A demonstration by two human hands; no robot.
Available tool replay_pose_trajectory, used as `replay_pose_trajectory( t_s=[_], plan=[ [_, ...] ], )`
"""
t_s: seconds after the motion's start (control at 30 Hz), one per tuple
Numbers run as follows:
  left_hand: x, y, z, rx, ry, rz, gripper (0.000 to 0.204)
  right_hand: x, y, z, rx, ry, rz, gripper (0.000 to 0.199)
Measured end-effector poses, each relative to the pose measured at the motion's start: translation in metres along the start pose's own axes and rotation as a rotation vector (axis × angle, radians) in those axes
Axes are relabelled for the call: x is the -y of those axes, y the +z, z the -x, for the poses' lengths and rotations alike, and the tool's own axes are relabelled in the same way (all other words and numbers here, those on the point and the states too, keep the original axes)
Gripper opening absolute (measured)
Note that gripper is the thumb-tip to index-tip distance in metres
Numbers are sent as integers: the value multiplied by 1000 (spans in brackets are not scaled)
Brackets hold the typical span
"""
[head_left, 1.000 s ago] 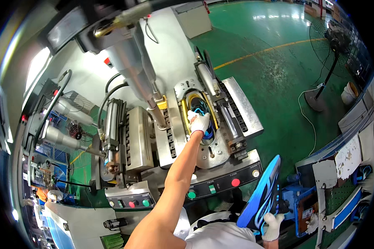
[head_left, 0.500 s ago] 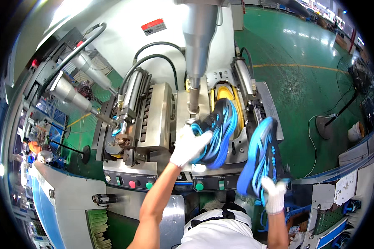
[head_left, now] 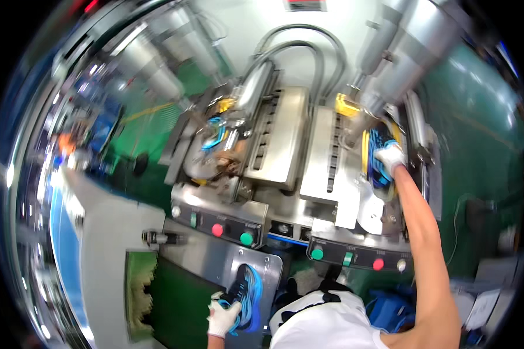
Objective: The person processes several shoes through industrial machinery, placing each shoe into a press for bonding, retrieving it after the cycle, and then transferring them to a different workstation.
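A blue shoe [head_left: 245, 298] is gripped by the left hand [head_left: 222, 317] above the metal plate [head_left: 215, 264]. Another shoe [head_left: 379, 158] in the press [head_left: 355, 168] is clasped by the right hand [head_left: 390, 158], beneath the cylinder [head_left: 410, 55].

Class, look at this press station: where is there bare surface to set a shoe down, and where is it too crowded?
Free: the dark green tray surface left of the left hand, which holds a blue and black shoe, and the flat steel plate between the two stations. Crowded: the right station, where the right hand presses a blue shoe, and the button panels.
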State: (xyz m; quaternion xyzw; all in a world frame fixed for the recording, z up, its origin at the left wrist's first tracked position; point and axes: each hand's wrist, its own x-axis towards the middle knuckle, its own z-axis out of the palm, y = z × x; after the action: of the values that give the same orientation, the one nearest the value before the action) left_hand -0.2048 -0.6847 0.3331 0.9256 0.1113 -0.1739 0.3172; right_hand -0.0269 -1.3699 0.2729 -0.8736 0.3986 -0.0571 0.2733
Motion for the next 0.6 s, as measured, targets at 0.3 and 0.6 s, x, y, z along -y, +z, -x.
replay_pose_trajectory(
  t_s=[0.3, 0.6],
  plan=[
    [92, 130, -81, -359, -21, 170, 64, -49, -2, 41, -136, -326, 160, 49],
    [109, 86, -87, 202, 100, 16, 97, 33, 184, 356, -87, -510, 1165, 121]
  ],
)
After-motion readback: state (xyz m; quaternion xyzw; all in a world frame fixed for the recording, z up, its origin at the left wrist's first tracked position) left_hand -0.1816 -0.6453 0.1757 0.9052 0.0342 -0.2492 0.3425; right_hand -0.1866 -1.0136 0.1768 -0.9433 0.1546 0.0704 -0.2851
